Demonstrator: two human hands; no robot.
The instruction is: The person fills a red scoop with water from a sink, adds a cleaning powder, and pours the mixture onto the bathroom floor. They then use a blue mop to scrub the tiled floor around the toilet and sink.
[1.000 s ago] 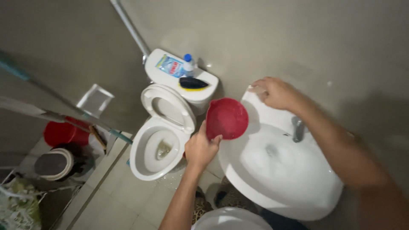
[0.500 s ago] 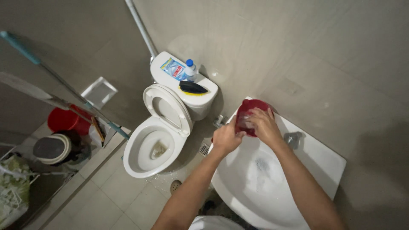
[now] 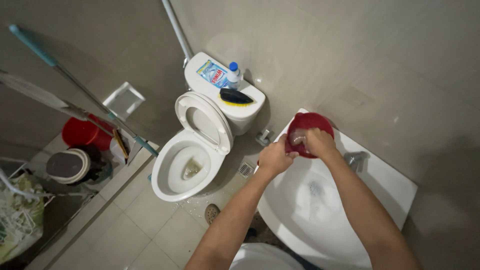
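A small red bowl (image 3: 314,123) sits at the far left corner of the white sink (image 3: 390,192), with some water in it. My left hand (image 3: 274,157) grips its near rim. My right hand (image 3: 319,141) reaches into the bowl from above, fingers curled inside it; whether it holds anything there is hidden. The chrome tap (image 3: 356,160) stands just right of my right wrist, and foamy water lies in the basin.
A white toilet (image 3: 192,150) with its seat up stands left of the sink, a bottle (image 3: 233,76) and a dark scrub brush (image 3: 236,97) on its tank. Further left are a red bucket (image 3: 79,132), a lidded bin (image 3: 69,166) and mop handles (image 3: 75,87).
The red bowl went from being held up over the sink's left edge to resting at its far corner. My right hand left the sink rim and moved into the bowl.
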